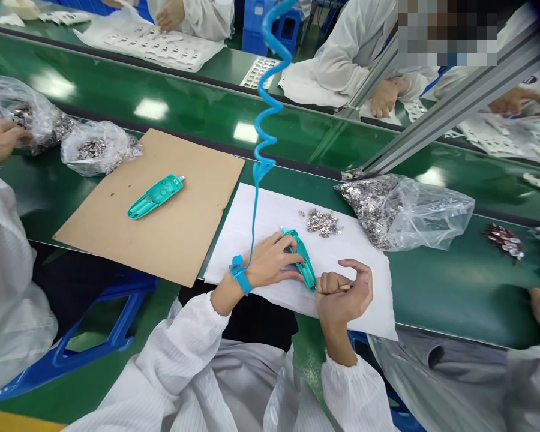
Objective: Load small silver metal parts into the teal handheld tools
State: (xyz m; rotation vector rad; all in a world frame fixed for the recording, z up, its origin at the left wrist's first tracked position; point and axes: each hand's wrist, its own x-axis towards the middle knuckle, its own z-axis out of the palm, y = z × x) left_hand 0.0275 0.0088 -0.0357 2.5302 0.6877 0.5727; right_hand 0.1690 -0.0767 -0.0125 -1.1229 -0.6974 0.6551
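Note:
A teal plastic shell half [305, 267], long and hollow with a pale tip, lies at a slant over the white sheet [238, 240]. My left hand [272, 259], with a blue wrist strap [240, 275] around its wrist, grips the shell between thumb and fingers. At the shell's lower end, my right hand [347, 297] is curled with its fingers folded. Something small and pale [345, 287] shows in those fingers, too small to name. Just beyond the shell is a loose pile of small shiny metal parts [324, 223].
A coiled blue cord [265, 108] hangs down to the strap. Bags of metal parts [378, 210] stand right and left [94, 149]. Another teal shell [156, 196] lies on brown cardboard [198, 174]. Co-workers' hands [0, 141] are at both sides and across the bench. A metal post [432, 120] slants up.

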